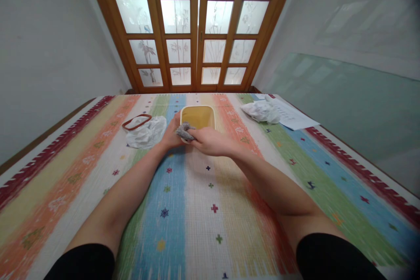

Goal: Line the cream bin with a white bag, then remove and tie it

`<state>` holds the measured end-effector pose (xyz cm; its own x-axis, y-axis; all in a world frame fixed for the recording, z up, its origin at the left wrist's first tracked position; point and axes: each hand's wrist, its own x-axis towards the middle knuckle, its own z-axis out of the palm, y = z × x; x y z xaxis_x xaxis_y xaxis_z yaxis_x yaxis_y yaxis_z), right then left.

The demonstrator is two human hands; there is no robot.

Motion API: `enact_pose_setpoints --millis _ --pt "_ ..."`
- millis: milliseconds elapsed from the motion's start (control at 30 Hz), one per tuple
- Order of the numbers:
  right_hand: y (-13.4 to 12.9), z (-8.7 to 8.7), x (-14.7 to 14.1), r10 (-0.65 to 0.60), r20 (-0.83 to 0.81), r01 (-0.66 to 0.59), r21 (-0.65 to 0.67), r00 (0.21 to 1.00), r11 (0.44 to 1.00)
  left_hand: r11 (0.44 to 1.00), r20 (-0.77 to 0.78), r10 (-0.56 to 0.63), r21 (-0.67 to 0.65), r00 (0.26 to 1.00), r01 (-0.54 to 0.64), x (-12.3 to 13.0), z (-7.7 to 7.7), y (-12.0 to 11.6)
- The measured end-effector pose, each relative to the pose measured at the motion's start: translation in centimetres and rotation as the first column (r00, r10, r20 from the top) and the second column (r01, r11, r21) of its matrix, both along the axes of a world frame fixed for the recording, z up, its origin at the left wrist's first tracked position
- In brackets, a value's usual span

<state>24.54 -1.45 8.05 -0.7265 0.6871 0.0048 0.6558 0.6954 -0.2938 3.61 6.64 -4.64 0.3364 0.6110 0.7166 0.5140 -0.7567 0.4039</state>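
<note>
A yellow bin [198, 117] with a pale rim stands upright near the far middle of the striped tablecloth. My left hand [173, 132] grips its left side, the fingers partly hidden behind the wall. In my right hand [211, 141] is a bunched grey cloth [184, 131], pressed at the bin's near left rim. The bin's near wall is mostly covered by my right hand and the cloth.
To the left lies a crumpled white plastic bag [148, 133] with a reddish-brown ring-shaped frame [137, 121] on it. Another crumpled white bag [262, 111] rests at the right beside printed paper sheets [292, 116]. Wooden glazed doors [200, 39] stand beyond the table.
</note>
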Motion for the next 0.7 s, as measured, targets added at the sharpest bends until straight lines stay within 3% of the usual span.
enact_pose_setpoints --millis 133,300,433,533,633,700 --pt "1.0 0.4 1.0 0.116 0.035 -0.112 -0.111 0.993 0.988 0.999 -0.027 0.001 0.047 1.000 0.000 0.4 0.7 -0.6" --pt "2.5 -1.1 0.6 0.092 0.105 -0.076 -0.150 0.990 0.986 0.986 -0.146 -0.069 0.140 0.987 0.089 0.7 1.1 -0.9" --pt "3.4 -3.6 0.0 -0.025 0.128 0.045 -0.159 0.991 0.986 0.982 -0.230 -0.115 0.122 0.966 0.146 1.6 1.4 -1.6" --pt "4.0 -5.0 -0.2 -0.123 0.036 0.126 -0.137 0.992 0.982 0.986 -0.235 -0.092 0.114 0.968 0.121 2.0 1.4 -2.0" --pt "4.2 -5.3 -0.2 -0.228 -0.058 0.226 -0.032 0.972 0.974 0.991 -0.221 -0.061 0.104 0.973 0.086 2.2 1.4 -2.0" --pt "4.2 -4.8 -0.2 -0.340 -0.076 0.344 0.050 0.937 0.938 0.993 -0.202 -0.053 0.094 0.978 0.073 2.2 1.5 -1.9"
